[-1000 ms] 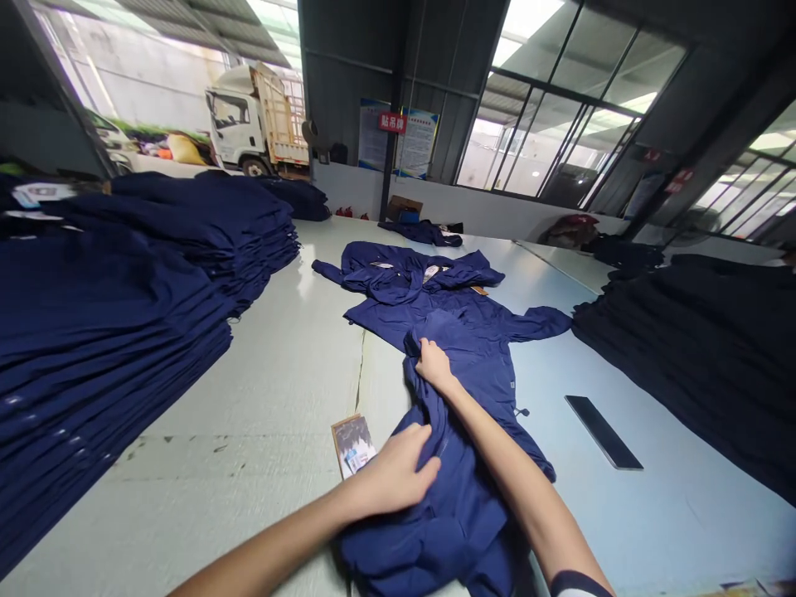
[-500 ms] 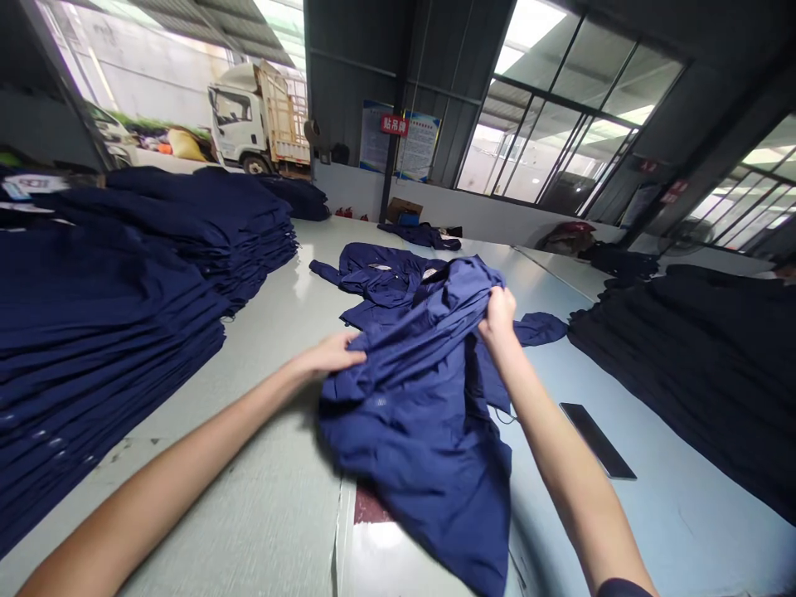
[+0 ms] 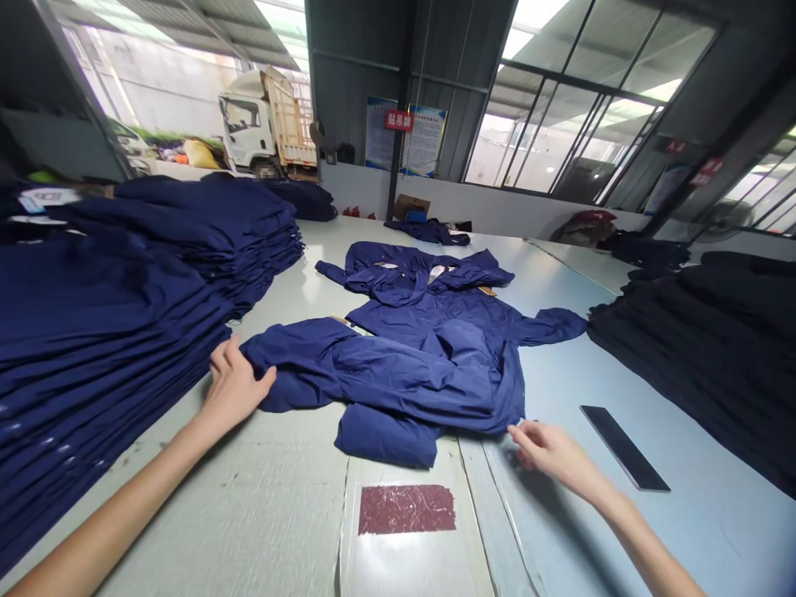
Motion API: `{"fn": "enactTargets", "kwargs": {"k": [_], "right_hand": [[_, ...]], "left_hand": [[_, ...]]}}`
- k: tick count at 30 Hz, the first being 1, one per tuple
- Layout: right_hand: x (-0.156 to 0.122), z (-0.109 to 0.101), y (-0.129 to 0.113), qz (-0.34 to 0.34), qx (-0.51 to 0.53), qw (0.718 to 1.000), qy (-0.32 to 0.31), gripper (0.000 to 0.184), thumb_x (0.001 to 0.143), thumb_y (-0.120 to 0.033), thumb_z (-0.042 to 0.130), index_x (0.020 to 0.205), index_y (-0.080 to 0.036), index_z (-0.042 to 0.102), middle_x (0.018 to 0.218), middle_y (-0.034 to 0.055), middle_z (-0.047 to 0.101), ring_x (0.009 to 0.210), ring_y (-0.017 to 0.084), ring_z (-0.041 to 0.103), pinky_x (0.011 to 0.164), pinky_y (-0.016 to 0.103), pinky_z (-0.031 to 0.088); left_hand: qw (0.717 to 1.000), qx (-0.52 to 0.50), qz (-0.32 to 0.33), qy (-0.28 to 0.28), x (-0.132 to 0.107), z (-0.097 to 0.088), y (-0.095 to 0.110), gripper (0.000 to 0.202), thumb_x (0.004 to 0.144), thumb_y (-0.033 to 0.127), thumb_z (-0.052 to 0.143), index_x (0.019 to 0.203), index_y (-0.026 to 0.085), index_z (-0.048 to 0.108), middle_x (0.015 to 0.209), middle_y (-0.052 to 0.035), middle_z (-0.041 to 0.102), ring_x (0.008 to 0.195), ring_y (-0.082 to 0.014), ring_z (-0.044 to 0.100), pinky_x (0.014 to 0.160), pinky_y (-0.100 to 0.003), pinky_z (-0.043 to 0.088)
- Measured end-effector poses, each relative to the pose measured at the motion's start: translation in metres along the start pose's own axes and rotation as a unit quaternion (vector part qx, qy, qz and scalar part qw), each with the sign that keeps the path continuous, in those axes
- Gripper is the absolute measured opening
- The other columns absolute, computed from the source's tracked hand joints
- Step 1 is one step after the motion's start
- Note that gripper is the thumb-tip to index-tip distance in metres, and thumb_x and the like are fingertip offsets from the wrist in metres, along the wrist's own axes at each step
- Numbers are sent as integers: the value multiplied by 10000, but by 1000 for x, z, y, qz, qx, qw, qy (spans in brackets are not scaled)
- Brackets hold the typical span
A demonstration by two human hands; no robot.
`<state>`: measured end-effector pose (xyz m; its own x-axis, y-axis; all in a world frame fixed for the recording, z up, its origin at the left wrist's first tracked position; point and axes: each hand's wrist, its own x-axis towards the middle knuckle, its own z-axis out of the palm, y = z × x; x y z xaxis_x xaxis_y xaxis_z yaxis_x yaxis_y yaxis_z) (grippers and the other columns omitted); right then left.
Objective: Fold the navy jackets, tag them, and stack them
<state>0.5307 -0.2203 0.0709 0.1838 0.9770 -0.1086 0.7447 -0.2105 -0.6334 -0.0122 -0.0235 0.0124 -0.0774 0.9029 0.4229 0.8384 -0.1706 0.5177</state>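
Navy work jacket (image 3: 423, 373) lies flat-ish and rumpled mid-table, sleeve out to the left, body bunched, its lower edge folded under. It sits across a second navy jacket (image 3: 429, 286), which is spread above it with the collar area toward the far end. Left hand (image 3: 233, 383) is at the left end of the top jacket, fingers spread and curved, tips and thumb at the cloth edge, no clear pinch. Right hand (image 3: 550, 454) is at the lower right corner of the same jacket, fingers pressed together and stretched out flat, tips right at the hem (contact hard to confirm from this angle).

Both lie on a pale grey-green work table (image 3: 279, 481). Bottom centre, a dark red patch (image 3: 406, 509) sits on the table under the jacket. Left side: tall stacks of folded navy garments (image 3: 105, 315). Right side: dark stacked garments (image 3: 696, 356), with a flat black strip (image 3: 623, 448) on the table just in front. Far end: small navy bundle (image 3: 428, 233), cardboard box (image 3: 410, 207). Upper left, through the opening: white truck (image 3: 264, 124).
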Motion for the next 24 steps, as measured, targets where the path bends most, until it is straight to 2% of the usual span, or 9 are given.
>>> {"fn": "enactTargets", "kwargs": {"k": [2,4,6,9,11,14,19,22,24], "right_hand": [[11,-8,0,-62,-126,986,89,346,944,-553,544,812,-262,676,833,103,763,745,290,725,738,438,583],[38,-8,-6,-160,-186,956,162,309,897,-451,596,1092,-236,703,1198,164,740,1088,346,704,952,499,553],[66,4,-13,-236,-228,932,154,494,841,-354,630,1297,-163,639,1421,215,617,1308,370,588,1097,523,472],[91,36,-14,-218,-277,930,100,442,852,-241,576,1273,-115,623,1289,217,670,1208,342,628,1068,486,482],[92,51,-13,-180,-254,943,116,362,876,-196,518,1221,-133,610,1171,179,702,1093,308,664,990,438,518],[83,47,-23,-186,-150,939,246,332,886,-188,487,1210,-186,559,1154,140,678,1074,288,660,954,412,533],[70,7,-79,-292,-80,835,460,324,866,-166,520,1183,-231,546,1082,111,598,1056,293,632,951,449,533],[47,-4,-99,-353,-73,811,462,374,857,-162,557,1223,-238,560,1114,120,591,1094,304,630,980,486,527],[18,-4,-95,-358,-72,858,361,372,879,-201,593,1247,-252,587,1144,125,617,1087,300,642,974,481,538]], "left_hand": [[996,-5,89,-5,-14,6,16,784,923,435,576,1570,104,282,1593,-268,355,1532,-420,304,1236,-617,285],[977,-24,191,-93,-22,19,45,744,939,459,582,1575,163,331,1637,-223,358,1549,-379,297,1261,-553,268],[951,-36,230,-202,-28,37,76,893,869,496,689,1612,199,293,1685,-211,307,1560,-378,289,1246,-508,303],[942,-25,202,-269,-40,60,106,1000,746,410,796,1608,224,323,1594,-222,456,1444,-421,454,1118,-504,421],[946,-20,189,-262,-43,68,113,745,778,283,727,1482,210,493,1346,-193,660,1234,-399,621,977,-471,487],[955,-21,177,-236,-27,65,118,346,828,122,570,1151,210,657,1001,-109,741,946,-325,710,817,-399,494],[985,-32,134,-105,49,47,148,248,956,165,430,1140,204,593,1135,-116,667,1082,-327,655,929,-441,463],[986,-72,151,-27,71,30,148,258,942,181,426,1148,211,577,1215,-116,620,1192,-313,595,1012,-424,466],[975,-89,200,-40,60,17,123,244,893,175,459,1085,221,602,1184,-98,628,1184,-288,590,1027,-396,482]]}}
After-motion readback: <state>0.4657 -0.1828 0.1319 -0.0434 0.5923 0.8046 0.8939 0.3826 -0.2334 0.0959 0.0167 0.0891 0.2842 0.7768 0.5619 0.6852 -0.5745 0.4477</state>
